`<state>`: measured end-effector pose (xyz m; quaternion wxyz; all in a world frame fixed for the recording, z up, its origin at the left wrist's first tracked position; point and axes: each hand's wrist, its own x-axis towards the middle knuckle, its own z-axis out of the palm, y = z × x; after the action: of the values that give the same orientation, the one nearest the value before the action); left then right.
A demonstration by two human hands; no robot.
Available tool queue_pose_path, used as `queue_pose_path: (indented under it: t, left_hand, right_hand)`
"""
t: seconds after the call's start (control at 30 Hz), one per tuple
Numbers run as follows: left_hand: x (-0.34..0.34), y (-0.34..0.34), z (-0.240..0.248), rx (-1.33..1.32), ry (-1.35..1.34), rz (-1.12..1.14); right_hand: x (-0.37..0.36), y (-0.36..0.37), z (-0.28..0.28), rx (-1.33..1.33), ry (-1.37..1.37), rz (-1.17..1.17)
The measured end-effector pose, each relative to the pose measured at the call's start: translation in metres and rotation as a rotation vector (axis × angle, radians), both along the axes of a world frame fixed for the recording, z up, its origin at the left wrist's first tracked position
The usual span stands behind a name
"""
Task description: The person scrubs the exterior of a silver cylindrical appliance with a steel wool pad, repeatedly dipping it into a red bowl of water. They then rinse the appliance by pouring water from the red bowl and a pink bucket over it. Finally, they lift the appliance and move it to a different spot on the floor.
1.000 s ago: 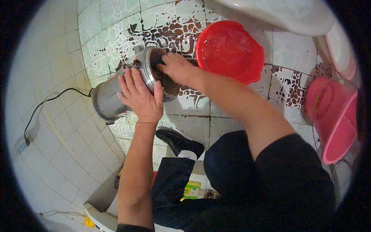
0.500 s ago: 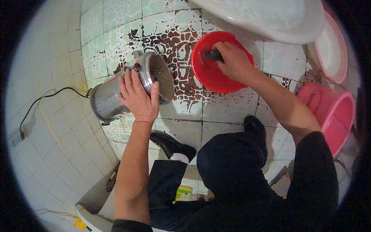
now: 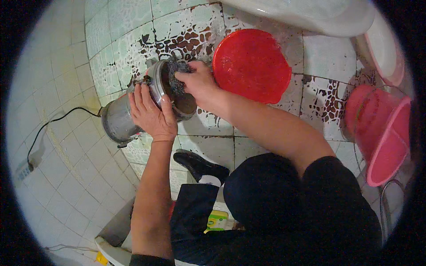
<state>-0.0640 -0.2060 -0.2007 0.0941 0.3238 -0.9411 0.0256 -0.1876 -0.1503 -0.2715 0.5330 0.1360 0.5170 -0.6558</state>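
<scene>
A metal cylindrical appliance [image 3: 119, 116] with a cord at its base lies tilted on the tiled floor, its round mouth facing right. Across its outer wall, just behind the rim, my left hand [image 3: 153, 116] rests with fingers stretched and thumb spread apart. My right hand [image 3: 199, 84] pinches a dark grey scouring pad [image 3: 179, 76] at the mouth, against the upper inner rim. Part of the interior is hidden by the pad and hand. Right of the appliance stands a red plastic basin [image 3: 253, 66], which neither hand touches.
A pink bucket [image 3: 375, 128] lies at the right, below a pale pink-rimmed basin [image 3: 386, 48]. A white tub-like fixture [image 3: 310, 13] borders the far side. My shoe [image 3: 202, 168] is close below the appliance. A black cord [image 3: 62, 116] runs along the left wall tiles.
My right hand has moved left with the scouring pad, from inside the red basin to the appliance's mouth. My left hand stays on the appliance. The view has shifted slightly.
</scene>
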Motion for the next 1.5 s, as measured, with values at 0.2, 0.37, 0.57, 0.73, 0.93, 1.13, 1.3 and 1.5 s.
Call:
queue_pose_path:
  t: [0.2, 0.37, 0.57, 0.73, 0.93, 1.13, 1.3, 1.5]
  left_hand:
    - [-0.002, 0.002, -0.003, -0.040, 0.019, -0.039]
    - [0.008, 0.003, -0.002, -0.048, -0.022, -0.018]
    - [0.001, 0.006, 0.005, -0.051, -0.046, 0.013]
    - [0.002, 0.001, 0.002, -0.017, -0.002, 0.023]
    - [0.006, -0.001, -0.005, -0.048, -0.006, 0.007]
    - [0.005, -0.002, -0.006, -0.060, -0.015, 0.012]
    - [0.001, -0.001, -0.002, -0.066, -0.024, 0.008]
    - [0.001, -0.002, -0.008, -0.080, 0.024, 0.004]
  right_hand:
    - [0.004, -0.031, -0.007, -0.395, -0.457, -0.183]
    - [0.000, 0.026, 0.003, -0.514, 0.381, 0.556]
    - [-0.029, 0.038, 0.010, -0.523, 1.084, 0.899]
    - [-0.038, 0.017, 0.005, -0.328, 0.035, 0.254]
    - [-0.021, 0.023, 0.021, -0.431, 0.017, 0.408]
    - [0.006, 0.073, -0.010, -0.355, 0.681, 0.786]
    - [-0.005, 0.026, -0.012, -0.141, 0.978, 0.435]
    - [0.002, 0.012, -0.030, 0.013, 1.341, 1.039]
